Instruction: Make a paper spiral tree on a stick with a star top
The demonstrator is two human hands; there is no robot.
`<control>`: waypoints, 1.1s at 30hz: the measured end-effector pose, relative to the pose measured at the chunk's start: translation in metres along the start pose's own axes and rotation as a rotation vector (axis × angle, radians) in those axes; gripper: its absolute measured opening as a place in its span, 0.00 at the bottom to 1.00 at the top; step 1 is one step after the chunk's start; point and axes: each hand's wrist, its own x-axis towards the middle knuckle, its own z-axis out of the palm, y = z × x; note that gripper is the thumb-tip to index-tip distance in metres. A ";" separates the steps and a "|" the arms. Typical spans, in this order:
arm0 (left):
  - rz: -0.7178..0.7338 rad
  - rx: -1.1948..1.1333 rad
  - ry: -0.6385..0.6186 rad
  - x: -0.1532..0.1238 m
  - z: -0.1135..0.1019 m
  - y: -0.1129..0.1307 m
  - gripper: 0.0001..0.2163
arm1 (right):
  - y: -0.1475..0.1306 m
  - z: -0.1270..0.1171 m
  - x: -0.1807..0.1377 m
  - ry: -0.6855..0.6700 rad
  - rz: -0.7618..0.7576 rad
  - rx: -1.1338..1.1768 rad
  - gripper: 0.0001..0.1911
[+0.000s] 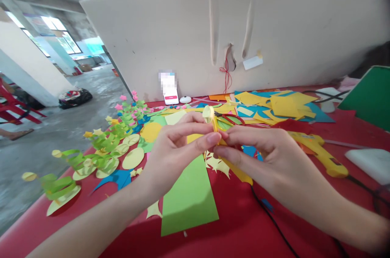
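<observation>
My left hand (176, 146) and my right hand (258, 148) meet above the red table (243, 225), both pinching one small yellow paper piece (215, 124). Its pale rolled top sticks up above my fingertips, and a yellow strip hangs below them toward the table. A light green paper sheet (189, 197) lies directly beneath my hands. Small yellow paper stars (216, 163) are scattered under my fingers.
Green spiral paper trees (91, 156) on pale discs line the table's left edge. A yellow glue gun (319, 150) lies right of my right hand, its black cord (274, 221) crossing the table. Yellow and blue paper scraps (274, 107), red scissors (231, 119) and a phone (170, 97) sit behind.
</observation>
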 end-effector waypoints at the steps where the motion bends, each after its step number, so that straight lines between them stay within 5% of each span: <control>1: -0.013 -0.023 0.015 0.000 0.001 0.000 0.04 | 0.000 0.000 0.000 0.006 0.000 0.002 0.08; 7: -0.059 -0.117 0.125 0.003 0.004 -0.001 0.01 | 0.002 0.001 0.001 0.008 0.046 -0.079 0.06; 27: -0.032 -0.057 0.082 0.002 0.004 -0.001 0.04 | 0.001 -0.002 0.001 0.062 0.030 -0.019 0.07; 33: -0.043 -0.075 0.153 0.002 0.002 -0.002 0.03 | 0.001 -0.004 0.001 0.030 0.064 -0.001 0.06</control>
